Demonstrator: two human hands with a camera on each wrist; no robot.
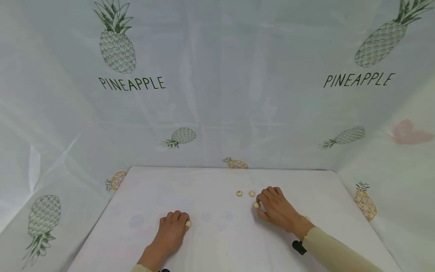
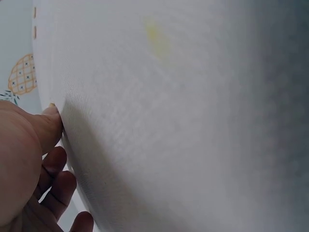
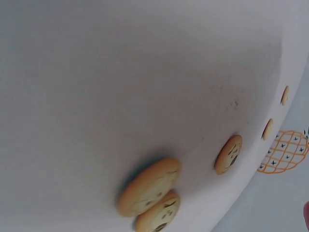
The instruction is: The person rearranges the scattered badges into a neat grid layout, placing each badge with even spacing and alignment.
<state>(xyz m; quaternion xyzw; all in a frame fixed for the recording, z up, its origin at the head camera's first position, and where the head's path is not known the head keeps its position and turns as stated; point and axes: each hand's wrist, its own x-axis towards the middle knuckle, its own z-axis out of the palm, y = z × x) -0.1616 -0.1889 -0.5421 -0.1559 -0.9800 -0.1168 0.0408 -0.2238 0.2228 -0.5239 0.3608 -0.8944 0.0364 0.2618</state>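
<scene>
In the head view my left hand [image 1: 172, 231] rests low over the white table, left of centre. It pinches a small round biscuit [image 1: 188, 223] at the thumb side. The left wrist view shows its thumb [image 2: 48, 124] with a tan sliver at the tip; the other fingers curl below. Farther right, my right hand [image 1: 276, 208] holds another round biscuit [image 1: 256, 204] between thumb and forefinger. Just beyond it lie two more, a left biscuit [image 1: 239, 193] and a right biscuit [image 1: 252, 193]. Only a fingertip [image 3: 306, 213] of this hand enters the right wrist view.
By the right wrist, a biscuit [image 1: 307, 218] is partly hidden by the arm. Two face-marked biscuits touch in the right wrist view, a rear one [image 3: 149, 187] and a front one [image 3: 159, 212]; another biscuit [image 3: 228, 154] lies apart. A pineapple-print sheet [image 1: 238, 94] hangs behind the table [image 1: 217, 253].
</scene>
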